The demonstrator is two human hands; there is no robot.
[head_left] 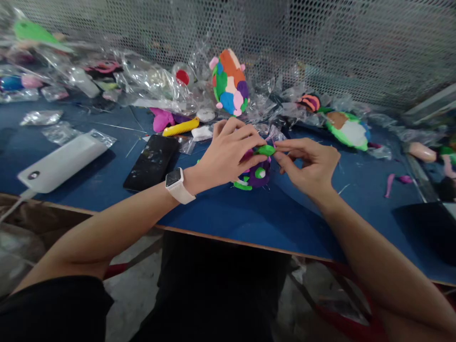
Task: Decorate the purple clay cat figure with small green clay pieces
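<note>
A purple clay figure (259, 177) with green, white and pink bits stands on the blue table, partly covered by my hands. My left hand (231, 149) lies over its top with the fingers curled round it. A leaf-shaped green clay piece (266, 150) sticks out at the figure's upper right, beside my left fingertips. My right hand (304, 161) pinches at the right tip of that green piece, thumb and forefinger closed. How firmly the piece joins the figure is hidden.
A multicoloured clay figure (230, 83) stands behind, with another (347, 130) to the right. A black phone (152, 162), a white power bank (64, 161) and a yellow tool (181, 127) lie left. Plastic bags (153, 76) line the mesh wall. Pink clay scraps (389, 185) lie right.
</note>
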